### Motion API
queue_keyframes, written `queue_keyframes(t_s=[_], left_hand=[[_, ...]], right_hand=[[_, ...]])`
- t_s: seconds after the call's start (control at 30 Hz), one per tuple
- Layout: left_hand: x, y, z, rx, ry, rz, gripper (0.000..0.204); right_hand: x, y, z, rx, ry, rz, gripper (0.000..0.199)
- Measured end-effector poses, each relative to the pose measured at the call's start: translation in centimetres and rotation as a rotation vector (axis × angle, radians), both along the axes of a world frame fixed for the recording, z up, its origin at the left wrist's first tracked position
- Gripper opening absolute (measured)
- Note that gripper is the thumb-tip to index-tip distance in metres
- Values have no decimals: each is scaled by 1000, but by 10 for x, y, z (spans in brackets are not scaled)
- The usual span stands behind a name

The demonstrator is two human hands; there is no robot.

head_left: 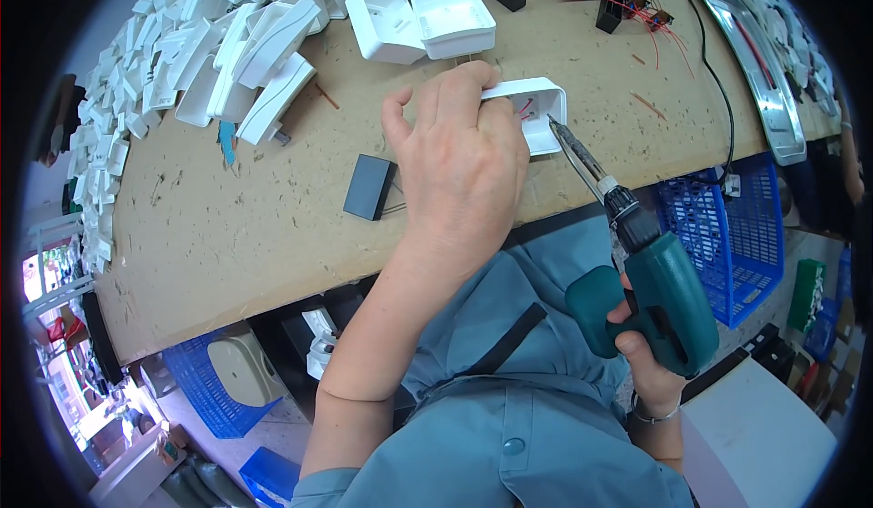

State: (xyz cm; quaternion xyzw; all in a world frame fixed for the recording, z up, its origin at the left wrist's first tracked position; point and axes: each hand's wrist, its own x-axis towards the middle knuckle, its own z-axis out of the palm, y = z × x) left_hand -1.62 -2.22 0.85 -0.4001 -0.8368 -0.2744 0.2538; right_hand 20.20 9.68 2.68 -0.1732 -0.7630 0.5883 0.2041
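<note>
My left hand (459, 162) is closed over the left side of a small white plastic housing (551, 106) at the table's front edge. Thin red wire shows inside the housing; what the fingertips pinch is hidden behind the hand. My right hand (647, 367) grips a green soldering gun (677, 294) by its handle. The gun's metal tip points up and left and reaches the housing's open side; whether it touches anything inside I cannot tell. Left of my left wrist, a dark rectangular box (369, 186) with thin leads lies on the table.
White housings (264, 44) are heaped at the far left, with two open shells (418, 21) beyond my left hand. Black parts with red wires (627, 3) lie at the back right. A black cable (727, 99) runs beside a metal tray (755, 62). Blue crates (718, 235) stand below the table.
</note>
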Motion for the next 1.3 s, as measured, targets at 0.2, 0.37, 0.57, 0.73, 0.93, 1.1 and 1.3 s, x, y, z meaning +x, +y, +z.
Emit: queue_keyframes(t_s=[0.2, 0.37, 0.57, 0.73, 0.93, 1.1, 1.3], left_hand=[[-1, 1, -2, 48, -15, 45, 6], [-2, 1, -3, 31, -2, 12, 6], [0, 1, 0, 21, -17, 11, 6], [-1, 0, -2, 25, -12, 7, 7], [-2, 0, -2, 31, -13, -4, 7], [-2, -1, -1, 19, -4, -13, 10], [-2, -1, -2, 13, 3, -11, 12]], right_hand=[[-1, 1, 0, 32, -3, 20, 50], [-3, 3, -1, 123, -16, 59, 50], [-7, 1, -6, 32, 7, 34, 51], [-14, 0, -9, -27, 31, 8, 52], [-18, 7, -6, 204, -2, 96, 55], [-19, 2, -5, 102, 1, 28, 54], [-20, 4, 1, 194, -40, 40, 57]])
